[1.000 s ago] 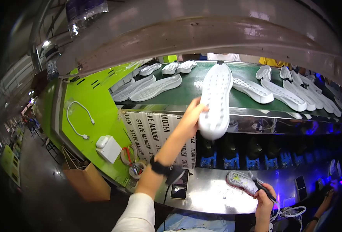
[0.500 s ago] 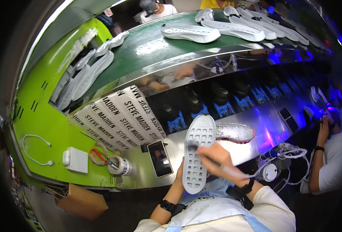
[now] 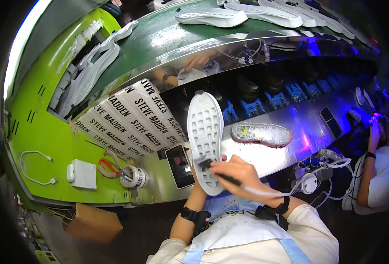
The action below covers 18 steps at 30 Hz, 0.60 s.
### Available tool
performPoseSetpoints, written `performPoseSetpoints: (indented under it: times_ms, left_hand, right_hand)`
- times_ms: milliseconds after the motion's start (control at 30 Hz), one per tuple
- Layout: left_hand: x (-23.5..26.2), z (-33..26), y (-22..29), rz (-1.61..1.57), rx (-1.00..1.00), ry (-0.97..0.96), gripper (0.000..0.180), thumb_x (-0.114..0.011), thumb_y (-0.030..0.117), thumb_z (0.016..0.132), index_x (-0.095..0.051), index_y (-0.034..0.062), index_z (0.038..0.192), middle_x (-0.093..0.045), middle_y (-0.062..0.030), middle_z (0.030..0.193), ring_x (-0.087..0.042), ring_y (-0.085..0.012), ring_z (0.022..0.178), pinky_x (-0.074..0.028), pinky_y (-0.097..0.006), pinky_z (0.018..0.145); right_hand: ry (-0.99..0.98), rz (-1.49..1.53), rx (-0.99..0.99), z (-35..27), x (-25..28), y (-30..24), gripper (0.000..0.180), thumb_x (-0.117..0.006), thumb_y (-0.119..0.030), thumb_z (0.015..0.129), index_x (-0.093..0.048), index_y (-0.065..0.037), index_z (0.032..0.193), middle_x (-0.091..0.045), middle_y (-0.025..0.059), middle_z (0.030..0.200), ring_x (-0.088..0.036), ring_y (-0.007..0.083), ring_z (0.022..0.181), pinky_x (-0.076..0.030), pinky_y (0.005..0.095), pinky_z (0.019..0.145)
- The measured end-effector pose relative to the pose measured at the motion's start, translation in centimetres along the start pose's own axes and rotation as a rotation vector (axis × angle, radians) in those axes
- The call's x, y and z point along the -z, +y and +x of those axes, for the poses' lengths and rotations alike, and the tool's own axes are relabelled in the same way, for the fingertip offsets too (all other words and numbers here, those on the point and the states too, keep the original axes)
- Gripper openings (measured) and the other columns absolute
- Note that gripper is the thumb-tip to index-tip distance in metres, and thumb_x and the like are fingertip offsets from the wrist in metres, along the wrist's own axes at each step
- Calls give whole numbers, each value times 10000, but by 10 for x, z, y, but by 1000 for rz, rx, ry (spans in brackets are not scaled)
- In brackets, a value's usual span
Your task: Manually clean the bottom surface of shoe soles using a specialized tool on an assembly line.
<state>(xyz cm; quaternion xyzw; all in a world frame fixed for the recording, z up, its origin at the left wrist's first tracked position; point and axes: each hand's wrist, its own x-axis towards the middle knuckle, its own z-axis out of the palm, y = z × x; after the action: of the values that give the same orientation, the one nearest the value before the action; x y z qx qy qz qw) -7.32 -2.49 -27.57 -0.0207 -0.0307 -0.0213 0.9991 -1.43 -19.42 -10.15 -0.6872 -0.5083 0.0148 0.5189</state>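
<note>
A white shoe sole [image 3: 205,123] with a grid of square hollows stands almost upright in front of me, hollowed side in view. My left hand [image 3: 197,188] grips it from behind near its lower end; most of those fingers are hidden. In my right hand [image 3: 240,172] is a black-handled brush [image 3: 228,179], its dark bristles against the lower part of the sole. A pale hose runs from the brush handle past my right wrist. To the right, a grey shoe [image 3: 262,134] with a reddish edge lies on its side on the metal bench [image 3: 265,163].
A phone [image 3: 180,166] lies left of the sole, beside a white printed box [image 3: 130,121]. Red-handled scissors [image 3: 108,166] and a tub [image 3: 133,177] sit on the green table. White soles [image 3: 212,17] line the green belt beyond. Another person [image 3: 381,176] works at right.
The sole has shifted left and away from the grey shoe, showing more of that shoe. The brush has moved from the sole's middle toward its lower end. The whole view has tilted slightly.
</note>
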Motion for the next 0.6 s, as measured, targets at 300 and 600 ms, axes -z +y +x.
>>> performPoseSetpoints:
  times_ms: [300, 600]
  left_hand:
    - [-63, 26, 32, 248, 207, -208, 672, -384, 467, 971, -349, -49, 1401, -506, -230, 1327, -535, -428, 1179, -533, -502, 903]
    - [-113, 66, 34, 892, 626, 153, 445, -458, 230, 995, -461, -10, 1370, -553, -158, 1327, -599, -233, 1144, -491, -353, 974]
  right_hand:
    - [-349, 368, -142, -10, 7, 10, 262, -657, -54, 811, -710, -53, 1068, -701, 139, 1064, -685, 246, 947, -526, 316, 846]
    - [-501, 293, -51, -4, 31, 14, 229, -678, -30, 778, -713, -25, 1005, -716, 128, 963, -691, 226, 887, -530, 297, 791]
